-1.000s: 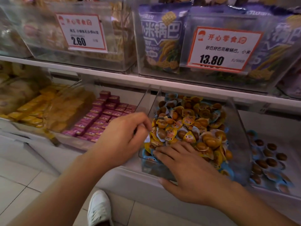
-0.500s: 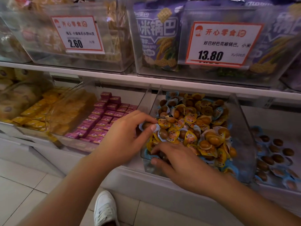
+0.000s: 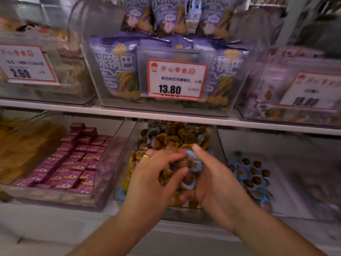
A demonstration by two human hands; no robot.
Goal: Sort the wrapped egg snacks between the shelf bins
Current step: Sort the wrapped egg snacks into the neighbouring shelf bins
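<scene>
Over the middle bin [image 3: 219,145], heaped with brown eggs in yellow and blue wrappers, the right hand [image 3: 215,180] grasps several blue-wrapped eggs [image 3: 193,163] while the left hand [image 3: 153,174], ring on one finger, pinches at them from nine o'clock.

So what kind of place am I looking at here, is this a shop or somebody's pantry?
Most likely a snack shop aisle. Printed price tags hang on clear bins along white shelving, and each bin holds many of one product, such as the purple snack bags and wrapped egg snacks.
</scene>
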